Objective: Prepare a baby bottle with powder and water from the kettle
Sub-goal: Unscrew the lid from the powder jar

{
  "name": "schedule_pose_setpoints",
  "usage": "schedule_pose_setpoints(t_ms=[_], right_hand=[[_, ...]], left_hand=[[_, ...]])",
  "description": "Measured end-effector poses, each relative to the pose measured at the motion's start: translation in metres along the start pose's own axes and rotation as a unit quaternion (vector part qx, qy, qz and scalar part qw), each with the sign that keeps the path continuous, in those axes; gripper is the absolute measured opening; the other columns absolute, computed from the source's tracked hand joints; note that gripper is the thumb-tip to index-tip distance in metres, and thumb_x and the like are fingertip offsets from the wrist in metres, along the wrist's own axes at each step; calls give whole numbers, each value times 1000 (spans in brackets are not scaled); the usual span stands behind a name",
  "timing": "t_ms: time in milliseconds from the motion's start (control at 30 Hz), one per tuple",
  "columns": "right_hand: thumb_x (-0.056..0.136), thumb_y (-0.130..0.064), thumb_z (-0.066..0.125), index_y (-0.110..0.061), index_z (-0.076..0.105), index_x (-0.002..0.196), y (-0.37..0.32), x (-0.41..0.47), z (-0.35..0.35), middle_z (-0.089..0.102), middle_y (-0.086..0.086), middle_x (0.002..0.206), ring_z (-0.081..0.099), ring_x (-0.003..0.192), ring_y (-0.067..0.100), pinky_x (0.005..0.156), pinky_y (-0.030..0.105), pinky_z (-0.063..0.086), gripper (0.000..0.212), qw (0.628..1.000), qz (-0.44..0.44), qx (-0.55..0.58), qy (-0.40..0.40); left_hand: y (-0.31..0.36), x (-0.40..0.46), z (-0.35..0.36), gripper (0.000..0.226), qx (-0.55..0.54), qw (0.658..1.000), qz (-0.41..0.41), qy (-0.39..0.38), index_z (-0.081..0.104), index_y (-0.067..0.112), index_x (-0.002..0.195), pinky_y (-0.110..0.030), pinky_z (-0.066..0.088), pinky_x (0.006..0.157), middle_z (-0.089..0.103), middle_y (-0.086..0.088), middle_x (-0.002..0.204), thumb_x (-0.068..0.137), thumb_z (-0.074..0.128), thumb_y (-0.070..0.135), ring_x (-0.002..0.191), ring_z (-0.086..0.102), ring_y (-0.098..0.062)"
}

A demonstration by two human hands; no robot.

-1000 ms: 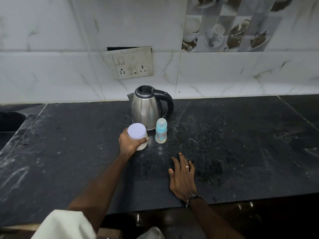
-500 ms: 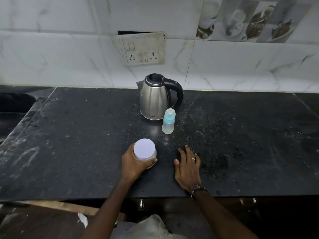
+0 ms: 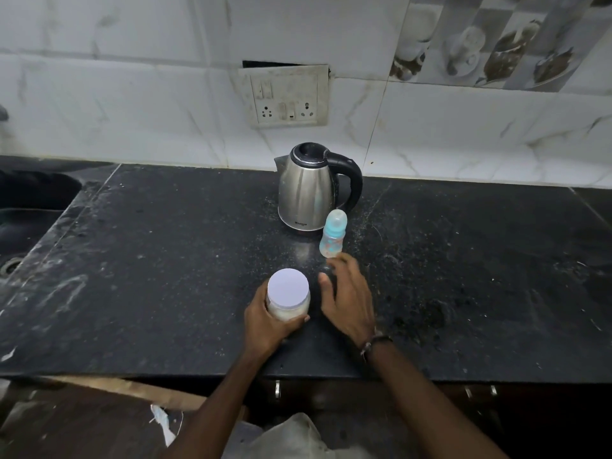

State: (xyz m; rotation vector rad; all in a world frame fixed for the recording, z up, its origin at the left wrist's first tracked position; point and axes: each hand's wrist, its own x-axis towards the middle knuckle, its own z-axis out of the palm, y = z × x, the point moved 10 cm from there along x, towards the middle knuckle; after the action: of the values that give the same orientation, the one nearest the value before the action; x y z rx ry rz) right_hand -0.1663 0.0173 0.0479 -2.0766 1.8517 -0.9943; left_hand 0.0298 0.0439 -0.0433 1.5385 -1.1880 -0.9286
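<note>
A clear powder jar (image 3: 288, 298) with a white lid stands near the front of the black counter (image 3: 165, 260). My left hand (image 3: 268, 321) grips it from the near side. A small baby bottle (image 3: 332, 238) with a blue collar and clear cap stands upright just in front of a steel kettle (image 3: 306, 190) with a black handle. My right hand (image 3: 347, 293) hovers beside the jar with fingers spread and relaxed, its blurred fingertips just short of the bottle, holding nothing.
A white tiled wall with a socket plate (image 3: 288, 96) rises behind the kettle. A dark sink (image 3: 29, 207) lies at the counter's left end. Cabinet handles (image 3: 277, 389) show under the front edge. The counter stretches bare to the right.
My right hand has lifted off the counter and moved forward toward the bottle. My left hand still holds the jar, which it pulled back from beside the kettle a second ago.
</note>
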Motion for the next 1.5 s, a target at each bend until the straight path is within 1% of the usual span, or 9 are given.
schedule_pose_setpoints(t_ms=[167,333,600,933,1133,1233,1300,1400,1500], right_hand=[[85,-75,36,-12,63,103,-88,21,21,65,14,106,65,92,34,69,37,43,72,959,-81,-214,-170],[86,-63,51,-12,68,100,-113,18,42,66,16,103,62,93,29,65,33,36,56,915,-129,-312,-222],[82,-54,61,-8,62,100,-110,19,50,65,20,106,59,97,34,68,35,35,50,898,-184,-262,-300],[75,-73,55,-8,63,89,-106,21,37,63,15,98,61,77,32,61,35,31,67,903,-216,-262,-262],[86,-62,50,-5,64,107,-103,11,49,58,20,108,61,94,31,76,35,48,62,944,-57,-247,-212],[80,-54,59,-7,68,91,-102,11,54,62,17,93,64,77,30,63,32,47,50,948,-50,-232,-212],[71,-55,65,-9,66,70,-97,11,61,62,15,72,60,55,28,49,27,36,46,939,-68,-251,-227],[65,-63,65,-9,63,61,-96,17,59,58,12,62,55,42,26,45,23,24,54,928,-129,-280,-209],[72,-66,60,-4,64,84,-98,15,62,62,15,83,60,53,32,48,29,29,63,903,-205,-281,-253]], left_hand=[[-6,0,1,88,10,999,-28,-12,63,26,120,-31,59,86,75,7,108,40,93,49,100,71,-4],[-1,1,0,73,26,999,-15,-17,68,23,111,-31,59,69,77,0,93,43,80,47,83,74,-15],[-5,0,-1,90,41,999,-23,-8,61,38,126,-34,59,91,74,12,114,45,98,32,106,70,0],[-8,3,-1,95,59,998,-10,-13,64,21,129,-37,58,93,74,4,117,42,97,43,108,71,-16],[1,2,4,91,46,998,-9,-34,66,6,132,-41,54,102,72,-10,126,58,82,56,117,68,-22],[-5,2,4,87,28,999,-21,-38,62,8,136,-7,44,98,68,-7,132,59,98,29,117,64,-10],[-5,2,4,91,13,999,-23,-37,64,20,129,1,43,87,70,5,122,47,96,42,103,64,8],[-12,3,4,89,3,999,-29,-40,62,32,124,-16,53,96,71,8,124,43,99,36,108,65,12],[-17,5,2,102,5,999,-14,-53,61,19,137,-38,53,105,69,1,133,43,95,41,122,65,-10]])
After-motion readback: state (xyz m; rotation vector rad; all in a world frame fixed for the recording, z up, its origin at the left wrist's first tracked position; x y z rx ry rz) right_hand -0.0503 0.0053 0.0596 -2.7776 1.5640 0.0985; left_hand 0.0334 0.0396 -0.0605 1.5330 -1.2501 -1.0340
